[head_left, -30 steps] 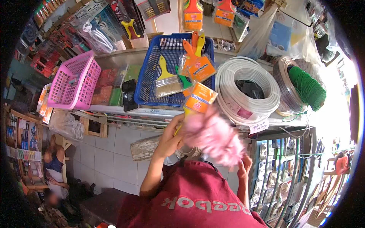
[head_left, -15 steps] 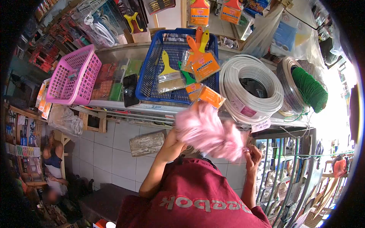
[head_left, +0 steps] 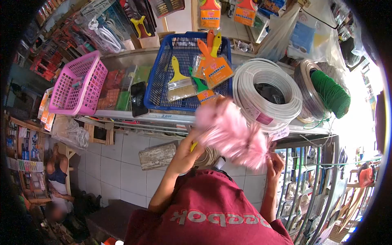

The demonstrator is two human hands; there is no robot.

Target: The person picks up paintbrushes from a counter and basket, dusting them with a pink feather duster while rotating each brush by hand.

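My left hand is closed around a yellow handle, seemingly that of a paintbrush whose far part is hidden behind pink fluff. A pink feather-like duster, smeared by motion, spans the space between my hands. At its right end my right hand is closed on it, fingers pinched. Just beyond the duster, on the counter, a blue basket holds several paintbrushes, among them a yellow-handled brush and an orange-labelled packaged brush.
A white cable coil and a green rope bundle lie right on the counter. A phone and a pink basket are left. A glass case stands at right; a person sits at far left.
The duster has shifted slightly right and down, covering the orange label seen above it before. More of the yellow handle shows at my left hand. The view has shifted slightly.
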